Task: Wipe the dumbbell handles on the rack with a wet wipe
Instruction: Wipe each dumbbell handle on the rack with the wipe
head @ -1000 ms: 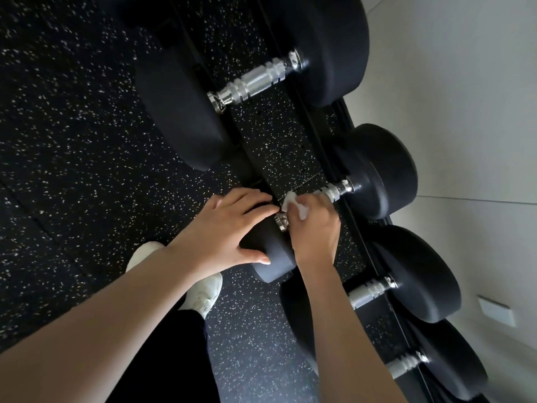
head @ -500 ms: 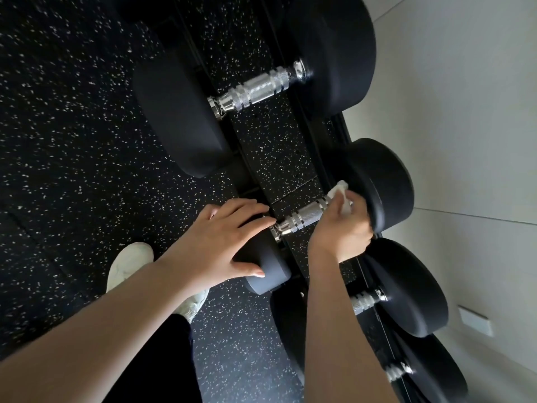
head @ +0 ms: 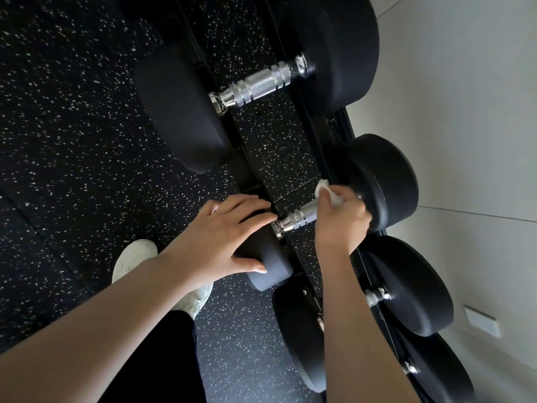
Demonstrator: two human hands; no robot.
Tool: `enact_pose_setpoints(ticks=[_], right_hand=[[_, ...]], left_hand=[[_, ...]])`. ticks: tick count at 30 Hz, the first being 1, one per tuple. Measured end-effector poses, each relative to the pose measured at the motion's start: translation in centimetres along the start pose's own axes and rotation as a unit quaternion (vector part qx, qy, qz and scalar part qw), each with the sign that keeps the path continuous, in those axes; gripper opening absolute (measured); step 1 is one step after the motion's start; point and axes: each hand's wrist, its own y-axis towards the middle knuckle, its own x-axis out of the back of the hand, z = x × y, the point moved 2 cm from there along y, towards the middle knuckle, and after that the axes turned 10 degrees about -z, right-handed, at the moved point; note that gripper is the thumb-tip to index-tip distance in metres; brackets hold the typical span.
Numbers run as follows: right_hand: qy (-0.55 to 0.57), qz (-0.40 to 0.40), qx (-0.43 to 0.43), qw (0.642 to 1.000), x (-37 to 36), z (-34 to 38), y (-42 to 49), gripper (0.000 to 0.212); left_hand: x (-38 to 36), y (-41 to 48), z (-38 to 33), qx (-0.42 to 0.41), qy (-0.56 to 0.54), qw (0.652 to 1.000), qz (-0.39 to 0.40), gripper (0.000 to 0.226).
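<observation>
Slid outward since a second ago, right hand [head: 343,219] grips the wipe [head: 324,189], seemingly wrapped round the racked dumbbell's handle [head: 296,219]; left hand [head: 220,242] lies flat on the near weight [head: 270,266], steadying it.

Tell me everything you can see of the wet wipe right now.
The wet wipe is a small, white, crumpled wad. The right hand grips it, fingers curled round it, against the far end of the chrome handle beside the black weight head. Only a bunched corner shows above the fingers; the rest is hidden.

shiny knurled metal handle [head: 296,219], matt black heads [head: 383,181]
</observation>
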Motion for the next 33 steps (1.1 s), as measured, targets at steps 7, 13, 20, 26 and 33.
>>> enact_pose_setpoints(ticks=[7, 13, 20, 26, 33], right_hand=[[-0.095, 0.169, 0.130, 0.972, -1.2, 0.3, -3.0, 0.020], [-0.069, 0.198, 0.142, 0.967, -1.7, -0.1, -3.5, 0.017], [-0.056, 0.042, 0.125, 0.990, -0.4, -0.4, 0.2, 0.020], [0.032, -0.114, 0.086, 0.989, -0.9, -2.0, 0.6, 0.018], [0.166, -0.034, 0.142, 0.975, -1.2, -5.4, -2.5, 0.016]], left_hand=[[0.1, 0.1, -0.1, -0.002, 0.008, 1.000, -0.011, 0.077], [0.1, 0.0, -0.1, -0.001, 0.005, 1.000, -0.011, 0.078], [0.0, 0.1, 0.0, 0.005, 0.007, 1.000, 0.003, 0.076], [0.2, 0.0, -0.2, 0.000, 0.006, 1.000, 0.001, 0.076], [0.4, 0.2, -0.4, 0.000, 0.024, 1.000, 0.005, 0.075]])
